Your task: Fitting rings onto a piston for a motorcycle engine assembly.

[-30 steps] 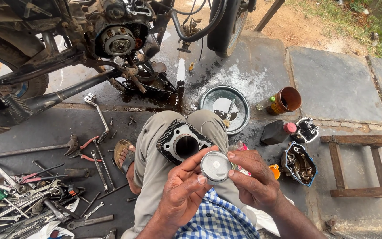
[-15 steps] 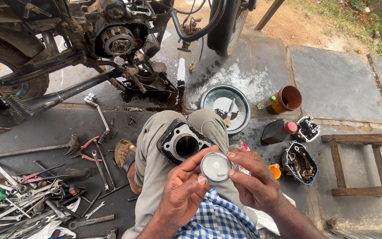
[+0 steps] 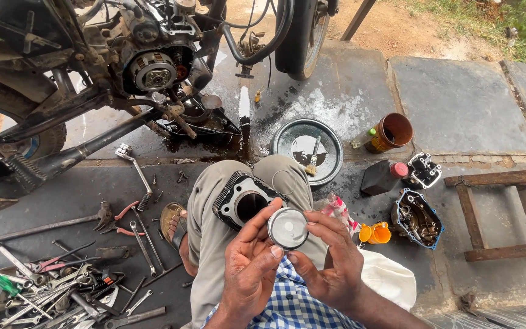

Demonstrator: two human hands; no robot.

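Both my hands hold a round silver piston (image 3: 287, 228) above my lap. My left hand (image 3: 249, 268) grips its left side with thumb and fingers curled up around it. My right hand (image 3: 330, 262) touches its right edge with fingertips. Just behind, a black finned engine cylinder (image 3: 243, 200) rests on my knee, its bore facing up.
A partly stripped motorcycle (image 3: 147, 67) stands at upper left. Several wrenches and pliers (image 3: 62, 280) lie on the floor at left. A metal bowl with a brush (image 3: 307, 144), a brown cup (image 3: 392, 131), a black bottle (image 3: 380, 176), an engine cover (image 3: 416, 217) and a wooden frame (image 3: 506, 213) sit at right.
My hands have barely shifted; the piston stays in the same place above my lap, with my fingers adjusting slightly around it.
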